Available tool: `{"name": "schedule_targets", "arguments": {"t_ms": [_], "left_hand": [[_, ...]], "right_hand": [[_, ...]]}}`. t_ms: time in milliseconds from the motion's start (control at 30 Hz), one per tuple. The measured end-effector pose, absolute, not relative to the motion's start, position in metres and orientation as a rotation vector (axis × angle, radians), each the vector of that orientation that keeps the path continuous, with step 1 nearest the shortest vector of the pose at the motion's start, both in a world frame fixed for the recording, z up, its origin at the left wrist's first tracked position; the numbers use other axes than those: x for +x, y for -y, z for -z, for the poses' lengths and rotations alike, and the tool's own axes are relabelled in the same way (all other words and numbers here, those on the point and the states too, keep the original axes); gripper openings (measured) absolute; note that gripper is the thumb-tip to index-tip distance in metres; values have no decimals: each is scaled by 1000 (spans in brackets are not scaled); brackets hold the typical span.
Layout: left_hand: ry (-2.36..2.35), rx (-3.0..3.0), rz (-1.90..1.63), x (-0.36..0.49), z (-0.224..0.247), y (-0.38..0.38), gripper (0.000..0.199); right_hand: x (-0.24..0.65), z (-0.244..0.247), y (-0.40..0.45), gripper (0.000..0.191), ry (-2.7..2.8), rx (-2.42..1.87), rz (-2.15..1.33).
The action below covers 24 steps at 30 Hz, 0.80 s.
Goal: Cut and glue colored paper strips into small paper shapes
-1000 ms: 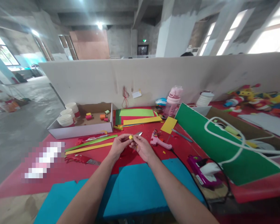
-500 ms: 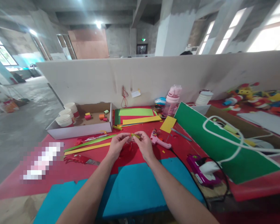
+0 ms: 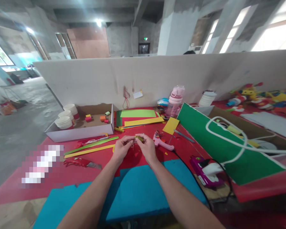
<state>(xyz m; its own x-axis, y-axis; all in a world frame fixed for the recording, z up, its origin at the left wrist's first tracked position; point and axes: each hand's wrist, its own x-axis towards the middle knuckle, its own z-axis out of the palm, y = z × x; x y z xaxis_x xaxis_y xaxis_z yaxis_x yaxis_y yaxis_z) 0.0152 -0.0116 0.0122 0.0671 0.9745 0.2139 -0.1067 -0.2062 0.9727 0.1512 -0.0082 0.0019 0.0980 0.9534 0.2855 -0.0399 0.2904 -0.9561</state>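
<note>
Above the red tabletop, a small yellow-and-black striped coil (image 3: 139, 138), spring-like in look, is pinched between my two hands. My left hand (image 3: 122, 149) has its fingers closed at the coil's left end. From the other side, my right hand (image 3: 147, 149) grips it between thumb and fingers. The fingers partly cover the coil. A similar striped coil (image 3: 119, 129) lies just beyond my left hand. To the right of my right hand rests a pink glue gun (image 3: 165, 145). A yellow strip (image 3: 90, 151) and a green strip (image 3: 92, 144) lie left of my left hand.
A shallow cardboard box (image 3: 83, 133) holds paper cups and small coloured rolls. A red-handled tool (image 3: 77, 163) lies at left, a purple power strip (image 3: 202, 173) at right. The green board (image 3: 219, 146) leans there under a white tube. Blue padding (image 3: 145, 190) lines the front edge.
The view has shifted slightly. My fingers have moved a little around the coil, and it is tilted more steeply down to the right. Both hands still hold it in nearly the same place.
</note>
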Motion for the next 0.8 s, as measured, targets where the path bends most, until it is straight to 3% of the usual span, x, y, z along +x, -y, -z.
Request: {"name": "schedule_targets", "arguments": {"t_ms": [300,467,800], "left_hand": [[-864,958,-1346,3,-19,7,29],[-813,909,-1138,0,-21,8,37],[-884,965,-1296,-2,-19,5,34]], "right_hand": [[155,-15,14,20,1392,-949,-861],[155,-14,14,16,1423,-898,-854],[149,-2,8,38,1285,-847,-1136]]}}
